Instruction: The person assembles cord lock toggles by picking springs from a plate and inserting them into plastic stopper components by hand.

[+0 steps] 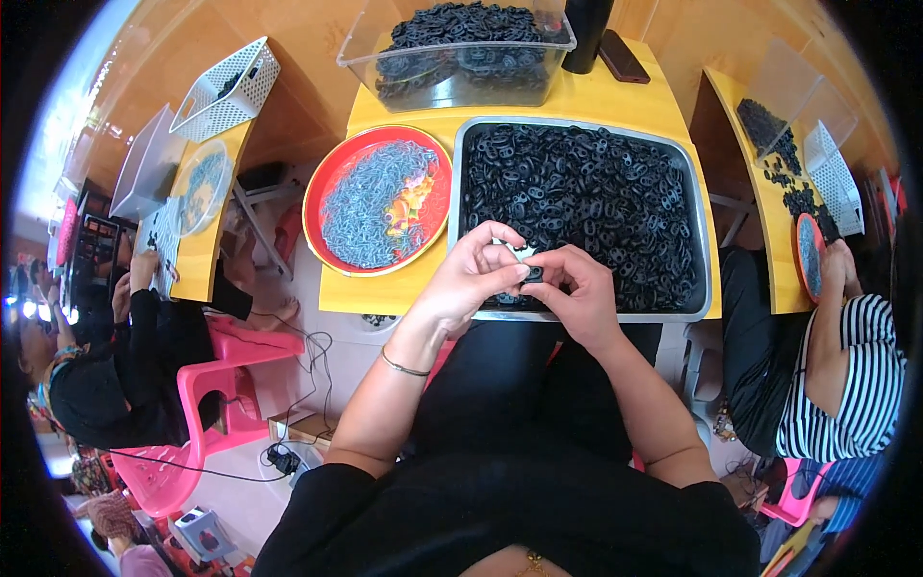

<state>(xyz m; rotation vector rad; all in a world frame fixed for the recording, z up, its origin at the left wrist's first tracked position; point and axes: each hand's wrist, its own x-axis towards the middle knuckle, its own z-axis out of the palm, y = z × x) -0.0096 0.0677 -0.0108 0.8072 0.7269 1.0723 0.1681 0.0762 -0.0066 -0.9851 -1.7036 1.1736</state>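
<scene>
Close together over the near edge of a metal tray (pixel 708 231), my two hands meet fingertip to fingertip. My left hand (pixel 478 269) is closed in a pinch, and my right hand (pixel 580 291) pinches from the other side. Between them is a small black plastic piece (pixel 534 275), partly covered by fingers. A pale bit shows beside it, too small to name. Many black plastic pieces (pixel 586 192) with holes fill the tray below. Left of the tray, a red round plate (pixel 313 207) holds a heap of small silvery metal pieces (pixel 370 207).
A clear plastic bin (pixel 567 45) of black pieces stands at the back of the yellow table (pixel 375 296), beside a black cylinder (pixel 586 34) and a phone (pixel 623 56). Co-workers sit at yellow tables left and right. A pink chair (pixel 207 385) and cables lie to the left.
</scene>
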